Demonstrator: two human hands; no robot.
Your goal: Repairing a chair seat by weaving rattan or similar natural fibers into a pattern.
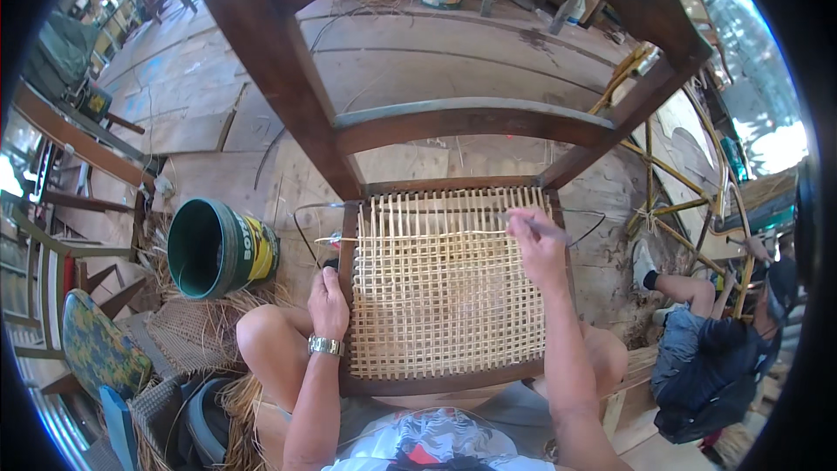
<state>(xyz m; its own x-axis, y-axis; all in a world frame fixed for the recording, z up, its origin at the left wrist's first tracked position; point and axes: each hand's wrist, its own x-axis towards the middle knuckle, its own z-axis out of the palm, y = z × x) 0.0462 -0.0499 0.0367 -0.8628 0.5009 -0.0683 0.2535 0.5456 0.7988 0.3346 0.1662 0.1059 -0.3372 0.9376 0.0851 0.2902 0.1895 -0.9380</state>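
Observation:
A dark wooden chair (475, 129) stands before me, its seat covered by an open lattice of pale woven cane (445, 296). Toward the back of the seat the strands run mostly one way, and a crosswise cane strand (401, 235) sticks out past the left rail. My right hand (539, 249) is closed above the back right of the weave, pinching a slender grey tool (551, 229) whose kind is unclear. At the left seat rail (346, 279) my left hand (329, 303) is closed, its fingers mostly hidden; something small and black (331, 263) shows by the thumb.
Dark thin loops (301, 231) stick out on both sides of the chair. A green bucket (209, 249) lies tipped at left, near loose fibre and a patterned cushion (103, 344). At right, another person (719, 349) sits beside a bamboo frame (667, 179).

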